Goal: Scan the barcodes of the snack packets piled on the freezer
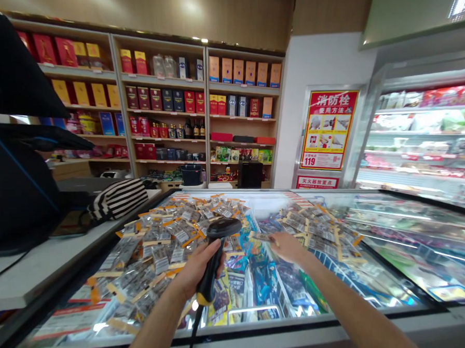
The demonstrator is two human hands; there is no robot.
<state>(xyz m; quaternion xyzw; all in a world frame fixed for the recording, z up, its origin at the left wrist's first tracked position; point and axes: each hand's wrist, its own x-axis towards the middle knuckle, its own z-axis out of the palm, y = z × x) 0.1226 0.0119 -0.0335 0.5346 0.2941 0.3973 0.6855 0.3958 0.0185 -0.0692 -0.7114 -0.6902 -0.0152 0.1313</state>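
My left hand [201, 267] is wrapped round the handle of a black and yellow barcode scanner [223, 227], whose head points to the right and whose cable hangs down. In my right hand [286, 245] is the edge of a small clear packet [261, 237] with a tan strip, held just right of the scanner head. A large pile of similar packets [162, 245] with orange and tan strips spreads over the freezer's glass top [119, 317] on the left. Another pile of packets [321, 226] lies beyond my right hand.
Bagged frozen goods [261, 281] show through the glass. At left, a counter [23, 278] carries a black checkout terminal [12, 128] and a striped pouch [119, 199]. Shelves of boxes [166, 99] stand behind; a lit cooler [421, 133] is at right.
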